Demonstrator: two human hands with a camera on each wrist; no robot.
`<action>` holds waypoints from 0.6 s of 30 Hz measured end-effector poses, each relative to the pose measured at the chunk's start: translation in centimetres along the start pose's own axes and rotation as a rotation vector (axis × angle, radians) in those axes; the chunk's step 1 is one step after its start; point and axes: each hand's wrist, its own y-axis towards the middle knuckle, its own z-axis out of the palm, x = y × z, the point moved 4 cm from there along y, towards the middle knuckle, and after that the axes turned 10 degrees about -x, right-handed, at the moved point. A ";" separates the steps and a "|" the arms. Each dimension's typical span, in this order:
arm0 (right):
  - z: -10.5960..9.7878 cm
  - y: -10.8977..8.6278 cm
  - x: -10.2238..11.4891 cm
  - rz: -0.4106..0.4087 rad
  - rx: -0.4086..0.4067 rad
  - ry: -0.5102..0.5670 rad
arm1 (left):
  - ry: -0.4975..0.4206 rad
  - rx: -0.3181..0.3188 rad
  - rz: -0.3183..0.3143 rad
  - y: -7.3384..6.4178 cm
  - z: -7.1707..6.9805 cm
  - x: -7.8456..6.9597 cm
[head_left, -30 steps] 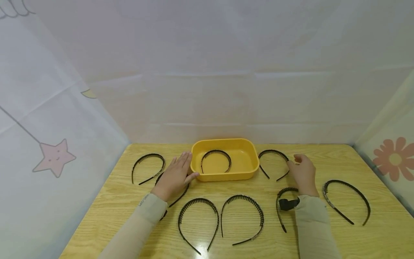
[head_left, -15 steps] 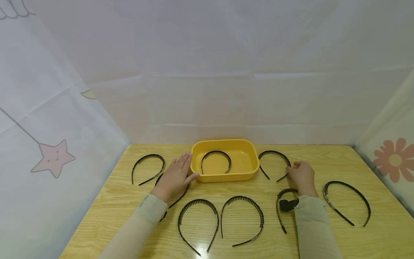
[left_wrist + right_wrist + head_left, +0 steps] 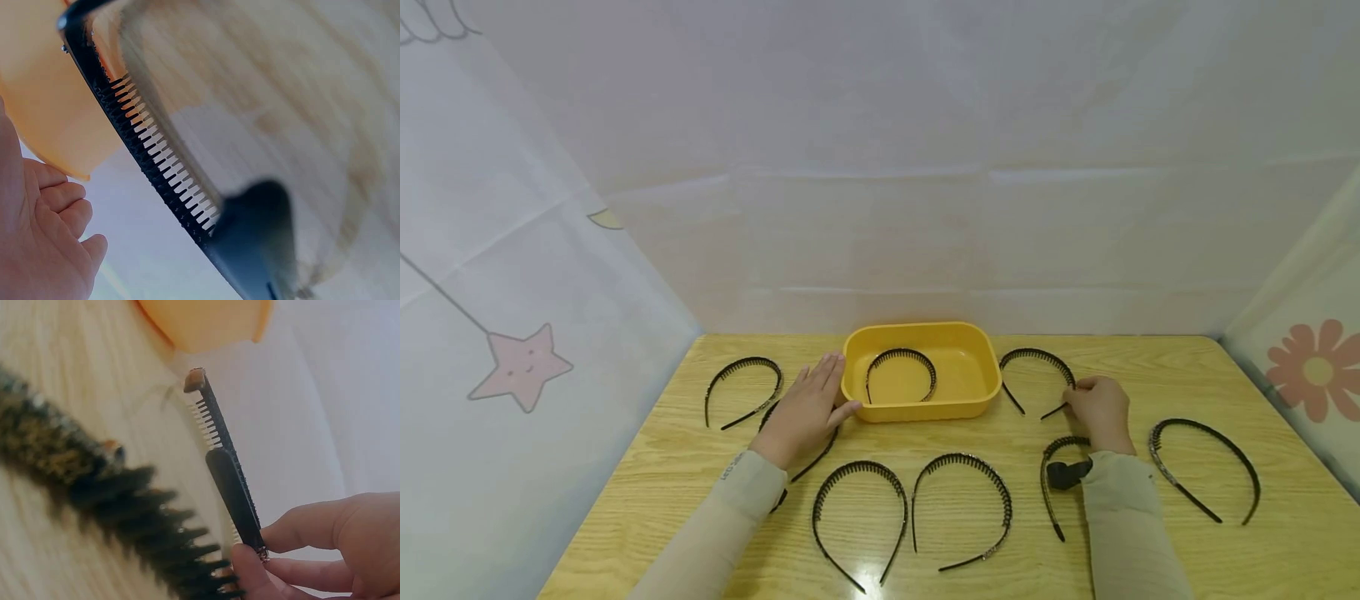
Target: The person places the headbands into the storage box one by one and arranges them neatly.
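Note:
A toothed black headband (image 3: 1037, 353) lies right of the yellow plastic tray (image 3: 925, 411). My right hand (image 3: 1101, 410) pinches its right side between thumb and fingers; the right wrist view shows this grip on the headband (image 3: 215, 419) closely. Inside the tray is another headband (image 3: 901, 352). With fingers extended, my left hand (image 3: 801, 414) rests against the tray's left wall. Beneath that hand a further headband (image 3: 815, 462) is partly hidden; in the left wrist view a toothed headband (image 3: 147, 162) crosses in front of the hand.
More headbands lie about on the wooden table (image 3: 647, 517): one at the far left (image 3: 745, 362), two at the front, including a left one (image 3: 859, 464), one beside my right wrist (image 3: 1047, 492), and one at the right (image 3: 1206, 429). A white cloth wall (image 3: 880, 233) stands behind.
My right hand has come down slightly and its fingers have closed on the headband's right side. The left hand stays at the tray, and the headbands lie where they were.

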 end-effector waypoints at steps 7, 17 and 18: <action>-0.6 0.1 -0.2 0.061 0.041 0.087 | 0.001 0.001 0.001 0.0 0.2 0.2; -1.0 -0.4 -0.1 0.185 0.100 0.289 | 0.002 0.006 -0.004 0.1 0.2 0.1; -1.0 -0.4 0.0 0.193 0.096 0.301 | 0.004 0.006 -0.003 0.1 0.2 0.1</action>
